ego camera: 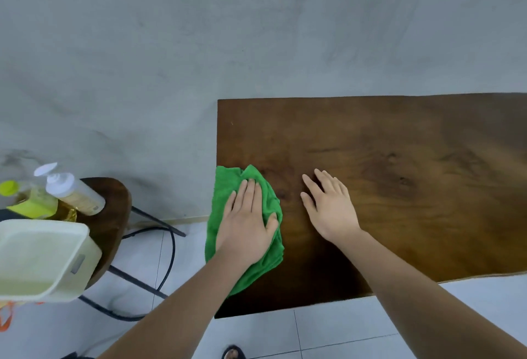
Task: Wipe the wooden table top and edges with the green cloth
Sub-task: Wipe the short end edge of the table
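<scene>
At the bottom edge, toes in a dark sandal (233, 354) stand on the white tiled floor (342, 330), and two bare forearms reach up from there over the near edge of the dark brown wooden surface (399, 187). The left hand (245, 222) lies palm-down on the crumpled green cloth (222, 187), its grip spread flat with fingers straight and the thumb pressed into the fabric. The cloth sits at the surface's left edge, roughly midway along it, and spills slightly over the side. Just beside it, the right hand (330, 210) rests flat on bare wood, grip apart and holding nothing. To the left, well apart from the surface, a dark wooden stool with black metal legs (111, 210) carries a pale plastic tub (42, 259), a clear bottle with a white cap (74, 192) lying tilted, and a yellow-green bottle (31, 202). A black cable (171, 250) loops beneath the stool. A grey wall (256, 31) stands behind everything.
</scene>
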`<state>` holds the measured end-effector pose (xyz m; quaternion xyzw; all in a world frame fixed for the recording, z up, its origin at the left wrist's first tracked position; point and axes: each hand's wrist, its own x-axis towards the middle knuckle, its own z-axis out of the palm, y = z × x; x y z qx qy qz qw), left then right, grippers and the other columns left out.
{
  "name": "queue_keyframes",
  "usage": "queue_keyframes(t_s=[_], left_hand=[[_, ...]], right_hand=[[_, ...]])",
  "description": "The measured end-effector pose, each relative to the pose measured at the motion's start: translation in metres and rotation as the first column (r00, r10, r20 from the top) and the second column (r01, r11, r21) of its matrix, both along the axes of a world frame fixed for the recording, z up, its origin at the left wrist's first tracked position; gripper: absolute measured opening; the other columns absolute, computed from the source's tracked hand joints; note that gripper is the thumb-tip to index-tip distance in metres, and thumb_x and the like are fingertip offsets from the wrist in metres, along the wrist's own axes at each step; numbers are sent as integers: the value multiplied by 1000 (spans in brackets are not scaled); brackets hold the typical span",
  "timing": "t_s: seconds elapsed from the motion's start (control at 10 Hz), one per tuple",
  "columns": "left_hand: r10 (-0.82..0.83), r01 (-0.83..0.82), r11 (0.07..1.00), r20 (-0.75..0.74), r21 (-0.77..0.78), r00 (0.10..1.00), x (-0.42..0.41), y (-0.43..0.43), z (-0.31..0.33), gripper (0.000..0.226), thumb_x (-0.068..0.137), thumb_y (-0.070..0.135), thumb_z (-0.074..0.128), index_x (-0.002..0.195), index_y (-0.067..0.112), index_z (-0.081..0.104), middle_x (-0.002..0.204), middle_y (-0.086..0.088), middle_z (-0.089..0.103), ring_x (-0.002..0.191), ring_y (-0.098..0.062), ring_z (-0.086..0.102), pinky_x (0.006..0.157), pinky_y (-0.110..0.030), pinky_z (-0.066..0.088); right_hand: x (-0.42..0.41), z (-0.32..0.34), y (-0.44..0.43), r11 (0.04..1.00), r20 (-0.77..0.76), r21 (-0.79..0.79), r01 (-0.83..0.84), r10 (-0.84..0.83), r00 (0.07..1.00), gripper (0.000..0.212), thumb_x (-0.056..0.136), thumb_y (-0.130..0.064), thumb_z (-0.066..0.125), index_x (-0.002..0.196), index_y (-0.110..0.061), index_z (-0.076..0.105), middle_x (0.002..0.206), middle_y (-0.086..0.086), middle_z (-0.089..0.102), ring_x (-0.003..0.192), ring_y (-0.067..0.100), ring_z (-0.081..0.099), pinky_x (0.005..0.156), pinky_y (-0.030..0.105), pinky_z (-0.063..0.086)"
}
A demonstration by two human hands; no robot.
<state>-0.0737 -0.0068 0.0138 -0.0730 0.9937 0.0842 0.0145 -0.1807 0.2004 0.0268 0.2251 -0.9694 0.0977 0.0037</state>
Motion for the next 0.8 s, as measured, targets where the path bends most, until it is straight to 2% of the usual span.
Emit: queue_keyframes(t_s=[0.2, 0.3, 0.4, 0.5, 0.6, 0.7, 0.8], left_hand=[[-22, 22, 1000, 5, 9, 1000, -28, 48, 2, 89, 107, 63, 9, 177, 9, -1, 188, -10, 1, 174, -24, -2, 140, -49, 4], [-3, 3, 1000, 8, 27, 1000, -37, 73, 5, 91, 105, 64, 7, 178, 10, 3, 188, -9, 4, 174, -24, 1, 140, -49, 6], [61, -60, 997, -16, 53, 998, -45, 94, 10, 88, 109, 64, 14, 178, 11, 5, 187, -8, 6, 174, -23, 3, 140, -48, 6], [127, -123, 984, -24, 132, 992, -50, 107, 14, 84, 111, 62, 21, 178, 14, 7, 188, -5, 6, 174, -20, 3, 140, -45, 4], [131, -116, 972, -61, 204, 990, -44, 105, 8, 81, 113, 62, 32, 179, 19, 12, 187, 0, 10, 173, -16, 5, 140, -39, 3], [89, -75, 981, -72, 178, 993, -35, 88, 14, 77, 113, 62, 37, 178, 26, 19, 186, 7, 14, 172, -13, 7, 137, -33, 2], [-19, 24, 993, -42, 119, 999, -26, 69, 22, 73, 113, 67, 26, 178, 36, 16, 185, 16, 5, 172, -11, -1, 135, -33, -6]], right_hand=[[-13, 2, 33, 998, -10, 38, -54, 54, 998, 61, 116, -55, 21, 171, -32, 37, 179, 2, 32, 167, 22, 22, 137, 44, 13], [-18, -1, 49, 996, 25, -9, -92, 92, 995, 58, 117, -53, 29, 171, -33, 36, 180, -5, 28, 168, 15, 18, 136, 35, 7], [-16, 1, 57, 994, 43, -107, -36, 41, 998, 57, 117, -50, 33, 168, -27, 44, 177, -6, 35, 165, 12, 25, 133, 29, 7], [-16, 7, 58, 986, 70, -161, -33, 45, 997, 65, 116, -61, 22, 168, -28, 44, 176, -6, 37, 165, 12, 26, 134, 32, 10], [-10, 3, 60, 988, 67, -121, -101, 109, 992, 75, 111, -73, 18, 168, -30, 42, 178, -4, 32, 167, 16, 22, 136, 38, 11], [-15, 1, 64, 987, 36, -95, -130, 134, 990, 76, 110, -72, 20, 168, -28, 43, 179, -1, 31, 167, 18, 21, 137, 41, 13], [-13, 3, 65, 986, 58, -101, -132, 138, 989, 76, 109, -71, 18, 169, -30, 39, 180, -2, 27, 168, 17, 17, 137, 40, 11]])
